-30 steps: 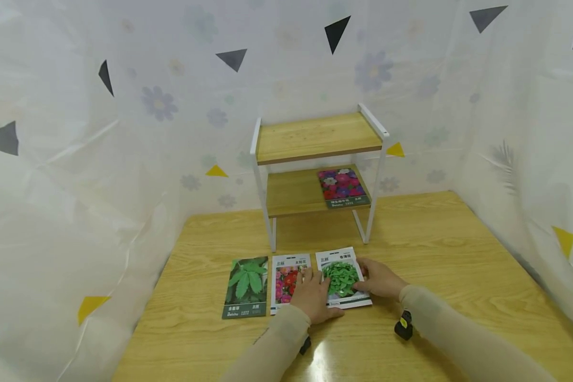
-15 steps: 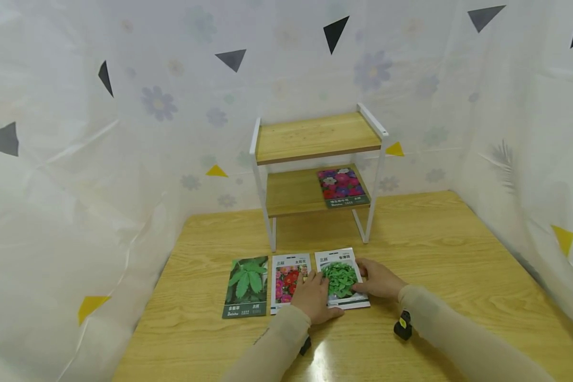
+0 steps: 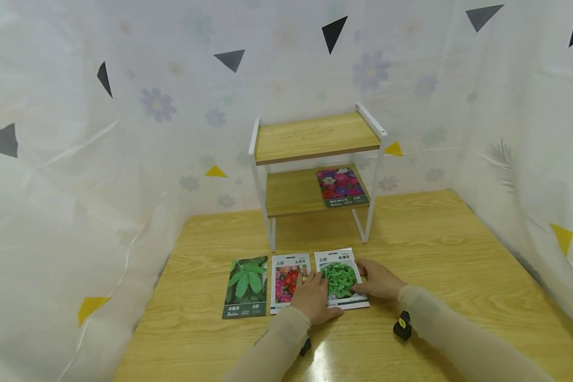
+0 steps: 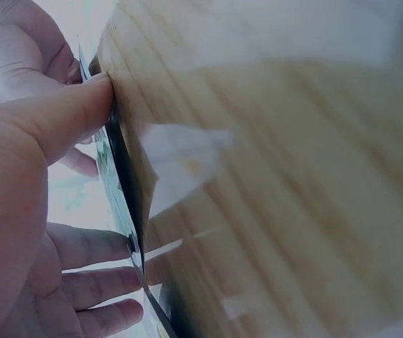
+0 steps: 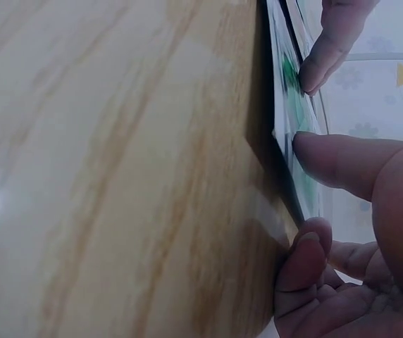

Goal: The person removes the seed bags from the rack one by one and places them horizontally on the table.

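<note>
In the head view, a white seed packet with green leaves (image 3: 339, 279) lies flat on the table. My right hand (image 3: 379, 279) holds its right edge, thumb on its face and fingers curled at the side. My left hand (image 3: 312, 300) lies with extended fingers across the neighbouring edges of that packet and a white seed packet with red and pink flowers (image 3: 286, 281); its thumb is by the green packet's lower edge. Left of these lies a dark green seed packet with a leaf picture (image 3: 245, 286). The right wrist view shows my right thumb (image 5: 328, 158) touching the packet.
Behind the row stands a two-tier shelf (image 3: 315, 139) with wooden boards and white legs. Its lower board bears a seed packet with pink and purple flowers (image 3: 342, 185). The wooden table (image 3: 439, 239) meets a patterned white sheet (image 3: 286, 63) at the back and sides.
The packet with green leaves has slid slightly left, closer to the red-flower packet, and sits a little straighter. My right hand has shifted slightly with it. My left hand has barely moved.
</note>
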### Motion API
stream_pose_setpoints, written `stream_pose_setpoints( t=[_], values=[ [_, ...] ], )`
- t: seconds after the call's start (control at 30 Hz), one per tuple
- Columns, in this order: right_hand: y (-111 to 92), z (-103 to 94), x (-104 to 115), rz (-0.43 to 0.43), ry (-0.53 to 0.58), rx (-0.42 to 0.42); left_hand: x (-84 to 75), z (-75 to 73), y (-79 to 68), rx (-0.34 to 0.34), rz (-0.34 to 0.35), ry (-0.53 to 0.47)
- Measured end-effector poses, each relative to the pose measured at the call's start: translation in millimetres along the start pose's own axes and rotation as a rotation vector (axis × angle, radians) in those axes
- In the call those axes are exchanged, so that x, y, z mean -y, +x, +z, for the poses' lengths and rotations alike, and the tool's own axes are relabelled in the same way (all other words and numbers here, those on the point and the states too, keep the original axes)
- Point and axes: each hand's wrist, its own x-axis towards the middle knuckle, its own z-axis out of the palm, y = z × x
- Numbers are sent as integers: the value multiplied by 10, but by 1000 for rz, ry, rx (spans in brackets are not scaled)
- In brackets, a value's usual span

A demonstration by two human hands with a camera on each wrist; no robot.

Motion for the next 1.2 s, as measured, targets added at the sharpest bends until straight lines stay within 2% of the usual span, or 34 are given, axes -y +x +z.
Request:
stream_pose_setpoints(
  t=[0.2, 0.57, 0.7, 0.8, 0.93, 1.03, 1.2],
  values=[
    [-13, -11, 12, 9, -22, -1, -1, 3, -2, -2, -5, -6],
    [-14, -11, -14, 3, 4, 1, 3, -39, -13, 4, 8, -18],
    [-12, -17, -27, 5, -5, -4, 7, -47, -19, -31, 26, -26],
    [-5, -48, -24, 17, -4, -4, 14, -61, -6, -89, 38, -47],
    [-17, -127, 29, 39, 51, -1, 53, -164, 46, -172, 45, -85],
    [-24, -201, 68, 8, 70, -24, 118, -320, 104, -218, 46, -124],
    [28, -321, 139, -114, 22, -107, 260, -636, 219, -282, 32, -224]
  ],
)
